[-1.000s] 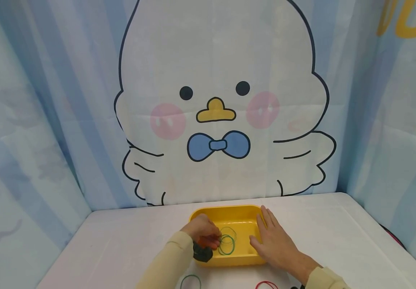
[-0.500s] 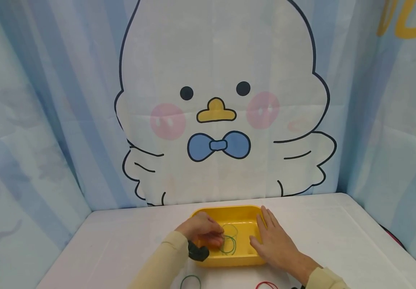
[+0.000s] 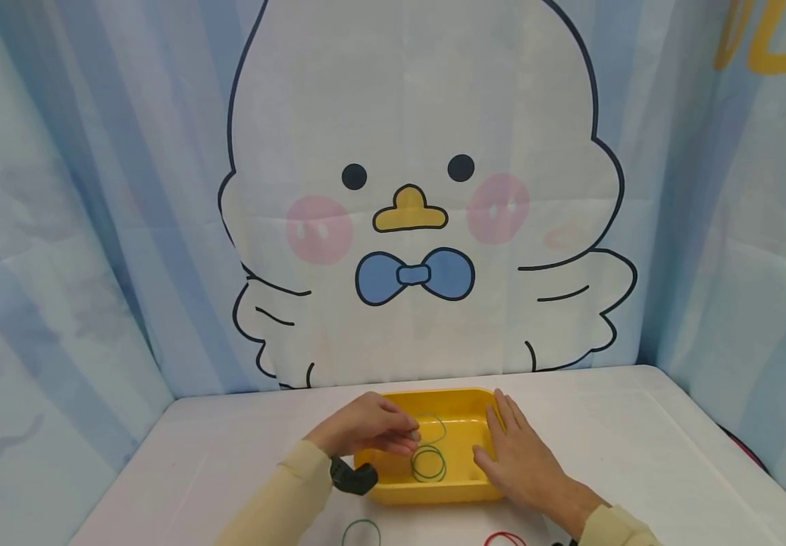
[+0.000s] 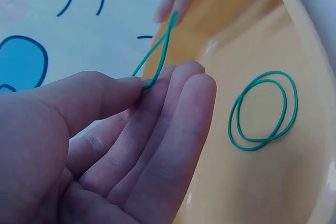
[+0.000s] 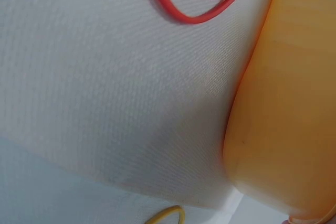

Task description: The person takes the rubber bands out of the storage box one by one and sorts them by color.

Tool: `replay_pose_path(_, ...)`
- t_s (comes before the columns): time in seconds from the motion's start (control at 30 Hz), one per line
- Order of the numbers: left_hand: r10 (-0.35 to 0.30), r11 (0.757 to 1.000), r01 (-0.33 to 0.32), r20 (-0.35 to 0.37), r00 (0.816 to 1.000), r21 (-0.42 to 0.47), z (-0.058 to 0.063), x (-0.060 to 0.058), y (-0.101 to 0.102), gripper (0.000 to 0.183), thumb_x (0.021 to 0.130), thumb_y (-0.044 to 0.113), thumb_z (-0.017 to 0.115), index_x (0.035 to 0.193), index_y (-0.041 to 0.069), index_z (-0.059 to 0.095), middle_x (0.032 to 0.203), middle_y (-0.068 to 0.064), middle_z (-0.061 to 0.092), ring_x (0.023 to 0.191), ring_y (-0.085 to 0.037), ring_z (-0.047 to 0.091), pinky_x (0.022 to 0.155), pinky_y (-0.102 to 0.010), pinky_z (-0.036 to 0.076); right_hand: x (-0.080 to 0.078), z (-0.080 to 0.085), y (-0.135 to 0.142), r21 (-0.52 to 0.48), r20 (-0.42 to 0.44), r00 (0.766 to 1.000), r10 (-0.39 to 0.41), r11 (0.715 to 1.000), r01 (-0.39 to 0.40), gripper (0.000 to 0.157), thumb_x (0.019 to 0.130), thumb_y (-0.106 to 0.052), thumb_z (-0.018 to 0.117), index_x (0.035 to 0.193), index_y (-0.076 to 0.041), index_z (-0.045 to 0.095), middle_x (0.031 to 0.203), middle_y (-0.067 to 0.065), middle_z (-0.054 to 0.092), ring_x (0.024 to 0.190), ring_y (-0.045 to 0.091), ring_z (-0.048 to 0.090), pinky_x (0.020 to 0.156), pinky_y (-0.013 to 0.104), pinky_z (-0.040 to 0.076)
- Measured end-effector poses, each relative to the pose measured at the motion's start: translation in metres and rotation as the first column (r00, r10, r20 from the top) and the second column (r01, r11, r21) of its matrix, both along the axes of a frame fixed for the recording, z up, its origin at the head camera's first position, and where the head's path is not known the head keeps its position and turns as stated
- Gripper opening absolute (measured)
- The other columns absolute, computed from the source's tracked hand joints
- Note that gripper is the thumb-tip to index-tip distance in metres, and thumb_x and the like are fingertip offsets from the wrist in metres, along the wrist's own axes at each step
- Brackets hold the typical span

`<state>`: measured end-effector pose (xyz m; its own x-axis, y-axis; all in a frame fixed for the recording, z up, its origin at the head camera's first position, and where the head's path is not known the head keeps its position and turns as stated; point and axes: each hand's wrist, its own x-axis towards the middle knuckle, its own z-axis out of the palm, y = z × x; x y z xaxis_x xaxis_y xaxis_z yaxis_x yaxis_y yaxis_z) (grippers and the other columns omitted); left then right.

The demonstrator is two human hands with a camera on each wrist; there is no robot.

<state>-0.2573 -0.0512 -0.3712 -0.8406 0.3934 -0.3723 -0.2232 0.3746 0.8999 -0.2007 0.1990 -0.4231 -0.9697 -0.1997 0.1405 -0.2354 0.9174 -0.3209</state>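
Note:
My left hand [image 3: 368, 425] is over the left part of a yellow plastic tray [image 3: 433, 496]. In the left wrist view its thumb and forefinger pinch a thin green rubber band [image 4: 167, 40], which hangs as a narrow loop. Below it, on the tray floor, lie more green rubber band loops [image 4: 295, 98], overlapping each other. My right hand [image 3: 529, 466] rests on the tray's right side with its fingers straight; its fingertips also show at the top of the left wrist view.
In front of the tray a green rubber band [image 3: 361, 521] lies on the white table [image 3: 229, 470], left of a red rubber band [image 3: 504, 534]. The right wrist view also shows part of a yellow rubber band [image 5: 181, 215]. A printed curtain [image 3: 406, 334] stands behind the table.
My left hand has risen from the tray floor and drawn back leftward, lifting a green rubber band off the others. The right hand has stayed in place.

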Motion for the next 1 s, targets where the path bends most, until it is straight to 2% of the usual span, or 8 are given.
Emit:
replay_pose_path(0.17, -0.013, 1.0, 0.014, -0.014, 1.0, 0.016, 0.006, 0.007, -0.009, 0.028, 0.094, 0.019, 0.068, 0.11, -0.004, 0.071, 0.09, -0.012, 0.076, 0.077, -0.018, 0.075, 0.07, -0.027, 0.061, 0.0, 0.001, -0.001, -0.007, 0.009, 1.0, 0.001, 1.0, -0.001, 0.071, 0.097, -0.036, 0.05, 0.148, 0.01, 0.034, 0.163, 0.027, 0.015, 0.15, 0.045, 0.018, 0.122, 0.059, 0.021)
replay_pose_path(0.4, -0.034, 0.999, 0.035, -0.02, 0.999, 0.022, 0.012, 0.02, -0.025, 0.03, 0.093, 0.023, 0.069, 0.109, -0.002, 0.071, 0.091, -0.011, 0.075, 0.077, -0.017, 0.075, 0.072, -0.027, 0.062, -0.001, -0.001, -0.001, -0.002, 0.006, 1.0, 0.002, 1.0, -0.002, 0.071, 0.097, -0.036, 0.051, 0.148, 0.01, 0.034, 0.163, 0.027, 0.015, 0.149, 0.046, 0.019, 0.121, 0.059, 0.022)
replay_pose_path(0.77, -0.042, 0.998, 0.042, 0.007, 0.999, 0.047, 0.012, 0.041, -0.046, 0.028, 0.094, 0.025, 0.068, 0.109, 0.001, 0.071, 0.098, -0.014, 0.075, 0.079, -0.017, 0.074, 0.074, -0.029, 0.062, 0.0, 0.0, -0.001, 0.002, 0.014, 1.0, -0.001, 1.0, 0.001, 0.071, 0.097, -0.036, 0.052, 0.148, 0.011, 0.035, 0.163, 0.027, 0.015, 0.149, 0.046, 0.019, 0.121, 0.06, 0.022)
replay_pose_path(1.0, -0.055, 0.995, 0.051, 0.042, 0.998, 0.085, 0.008, 0.053, -0.061, 0.029, 0.095, 0.024, 0.067, 0.112, 0.0, 0.07, 0.095, -0.009, 0.076, 0.076, -0.014, 0.073, 0.076, -0.029, 0.062, 0.0, 0.001, -0.001, 0.006, 0.003, 1.0, -0.001, 1.0, 0.001, 0.071, 0.098, -0.036, 0.051, 0.148, 0.011, 0.034, 0.163, 0.027, 0.015, 0.149, 0.046, 0.019, 0.121, 0.059, 0.021)
